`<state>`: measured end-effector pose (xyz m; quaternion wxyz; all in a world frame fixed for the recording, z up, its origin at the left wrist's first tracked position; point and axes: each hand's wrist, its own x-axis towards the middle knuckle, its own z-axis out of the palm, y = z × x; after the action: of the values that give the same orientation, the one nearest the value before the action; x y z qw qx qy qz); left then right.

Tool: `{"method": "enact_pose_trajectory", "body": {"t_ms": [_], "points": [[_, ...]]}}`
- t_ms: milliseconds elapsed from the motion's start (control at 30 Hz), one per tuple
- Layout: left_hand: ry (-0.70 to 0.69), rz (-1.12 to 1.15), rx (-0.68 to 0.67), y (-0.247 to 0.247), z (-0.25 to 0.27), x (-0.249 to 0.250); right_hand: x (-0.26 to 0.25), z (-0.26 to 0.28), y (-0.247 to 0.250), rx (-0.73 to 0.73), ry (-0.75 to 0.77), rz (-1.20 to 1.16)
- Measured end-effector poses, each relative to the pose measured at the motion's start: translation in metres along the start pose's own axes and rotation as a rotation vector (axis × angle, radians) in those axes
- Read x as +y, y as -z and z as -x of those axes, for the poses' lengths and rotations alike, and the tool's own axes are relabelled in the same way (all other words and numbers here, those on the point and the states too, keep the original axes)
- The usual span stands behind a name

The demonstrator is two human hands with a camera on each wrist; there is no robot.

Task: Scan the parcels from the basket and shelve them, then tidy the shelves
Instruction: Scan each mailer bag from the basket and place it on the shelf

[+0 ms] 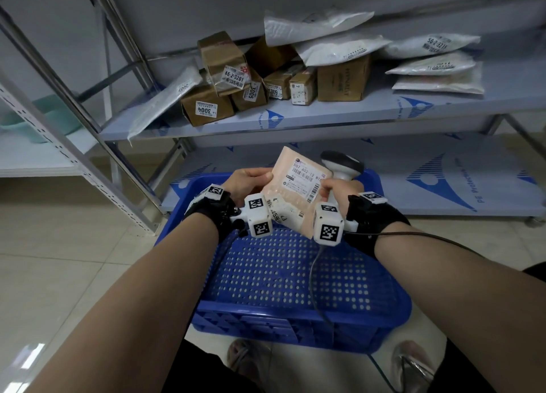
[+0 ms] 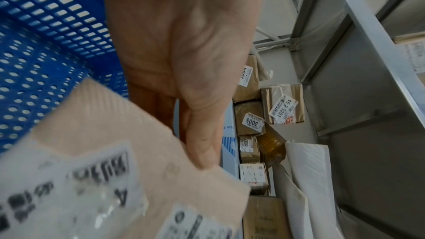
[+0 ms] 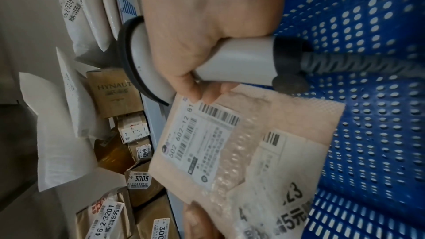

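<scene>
A pink bubble mailer (image 1: 298,185) with white printed labels hangs over the blue perforated basket (image 1: 283,274). My left hand (image 1: 266,175) pinches its left edge between thumb and fingers; the left wrist view shows the thumb (image 2: 204,155) pressed on the mailer (image 2: 115,152). My right hand (image 1: 326,185) grips the handle of a grey barcode scanner (image 1: 342,163), and its fingertips touch the mailer's right edge. In the right wrist view the scanner (image 3: 241,61) sits in the hand just above the mailer's shipping label (image 3: 197,143).
The shelf (image 1: 384,108) above carries brown boxes (image 1: 206,108) with number tags and several white mailers (image 1: 437,67). A lower shelf board (image 1: 443,191) lies behind the basket. Metal uprights (image 1: 88,162) stand left. The scanner cable (image 1: 313,280) hangs over the basket.
</scene>
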<state>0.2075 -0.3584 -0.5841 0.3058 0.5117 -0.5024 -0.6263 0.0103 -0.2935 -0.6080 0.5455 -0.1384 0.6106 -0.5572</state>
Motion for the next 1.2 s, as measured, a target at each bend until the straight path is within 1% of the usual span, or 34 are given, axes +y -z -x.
{"method": "enact_pose_trajectory", "body": {"t_ms": [133, 267, 333, 433, 533, 667, 733, 833, 900, 1000, 1067, 1200], "points": [[0.093, -0.044, -0.127, 0.01, 0.002, -0.005, -0.008, 0.001, 0.005, 0.071, 0.003, -0.018], [0.201, -0.054, -0.369, 0.018, 0.005, -0.015, -0.017, 0.003, 0.013, 0.095, -0.008, 0.022], [0.227, -0.075, -0.4, 0.012, 0.003, -0.018, -0.019, 0.002, 0.015, 0.097, -0.017, 0.02], [0.212, -0.123, -0.325, -0.005, 0.005, -0.016, -0.019, 0.001, 0.014, 0.073, -0.039, -0.031], [0.182, -0.145, -0.205, -0.014, 0.005, -0.012, -0.016, 0.001, 0.015, 0.048, -0.058, -0.079], [0.056, -0.1, -0.041, -0.01, 0.001, -0.009, -0.018, -0.003, 0.02, 0.023, -0.039, -0.086], [0.015, -0.094, 0.027, -0.008, 0.001, -0.008, -0.018, -0.005, 0.022, 0.011, -0.04, -0.081], [-0.05, 0.01, 0.097, -0.005, 0.002, -0.006, -0.02, -0.001, 0.019, 0.003, -0.056, -0.133], [-0.125, 0.008, 0.139, -0.002, 0.0, -0.008, -0.021, 0.004, 0.019, -0.012, -0.066, -0.156], [-0.216, -0.106, 0.189, -0.001, -0.002, -0.009, -0.02, 0.006, 0.023, -0.066, -0.062, -0.073], [-0.249, -0.137, 0.185, -0.002, -0.002, -0.009, -0.018, 0.006, 0.024, -0.078, -0.064, 0.001], [-0.243, -0.182, 0.138, -0.005, -0.002, -0.007, -0.011, -0.003, 0.02, -0.066, -0.007, 0.254]]}}
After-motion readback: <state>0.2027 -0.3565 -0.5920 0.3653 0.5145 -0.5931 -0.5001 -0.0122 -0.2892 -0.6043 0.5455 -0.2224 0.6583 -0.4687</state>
